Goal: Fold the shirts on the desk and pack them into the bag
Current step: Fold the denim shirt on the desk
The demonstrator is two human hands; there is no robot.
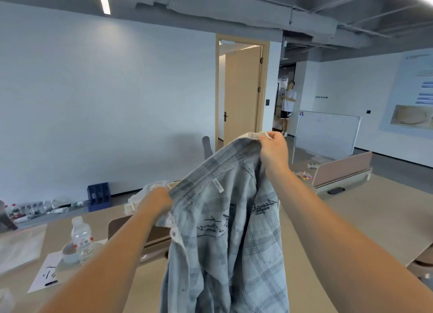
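Both hands are holding a pale blue checked shirt (230,237) up in the air above the desk (356,221). The right hand (273,150) is pinching the collar edge at its higher end. The left hand (160,201) is gripping the same edge lower down, fingers curled into the cloth. A water bottle (81,236) is standing on the desk's left side.

shirt (229,230) above desk (351,219) | bottle (80,237) on desk, left of shirt | crate (98,196) behind desk
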